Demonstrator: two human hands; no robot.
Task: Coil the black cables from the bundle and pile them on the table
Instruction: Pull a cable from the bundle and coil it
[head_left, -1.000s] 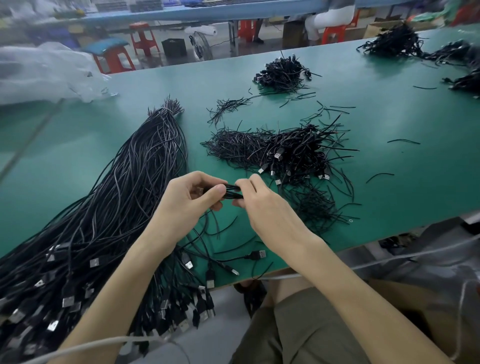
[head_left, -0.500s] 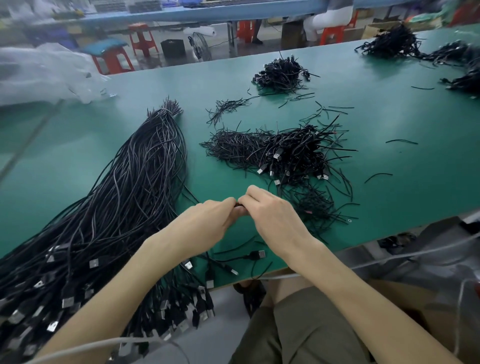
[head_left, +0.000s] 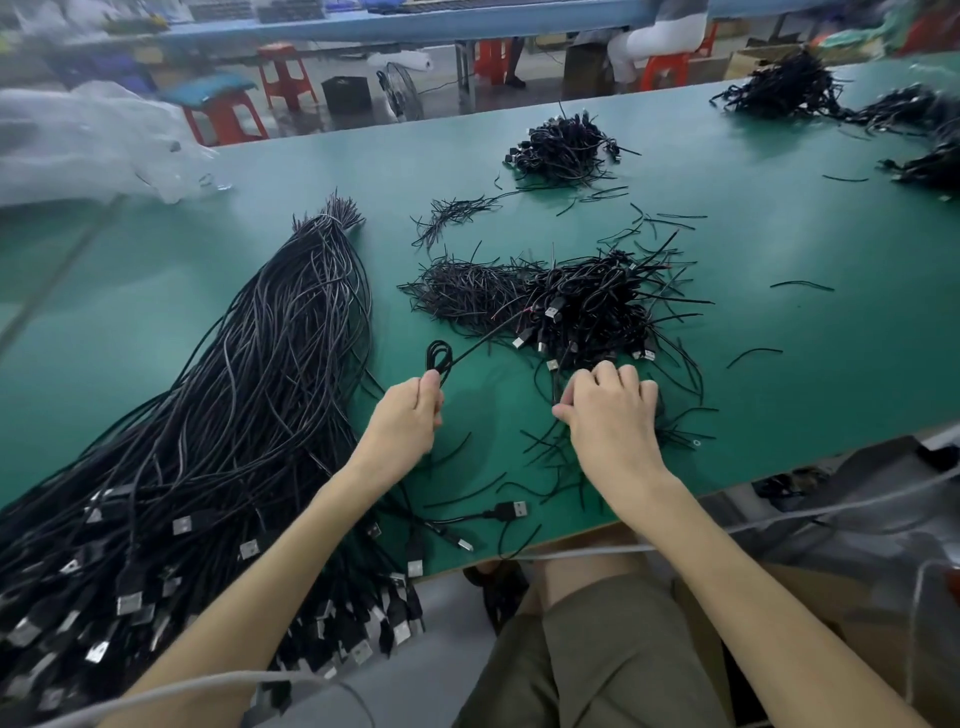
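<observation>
Done: a pile of coiled cables lies just beyond the right fingers; a far pile sits well beyond it, and heaps lie at the desk's far right.
In hand: the left hand pinches one small coil, whose tail trails toward the pile.
Right hand: fingers curled over loose strands at the pile's near edge; whether they pinch one cannot be told.
Left to do: the bundle, left of the left fingers, looks large, so most of the work likely remains.
Counts: one bundle, cables too many to count; one coil held; two piles ahead; at least two heaps.
</observation>
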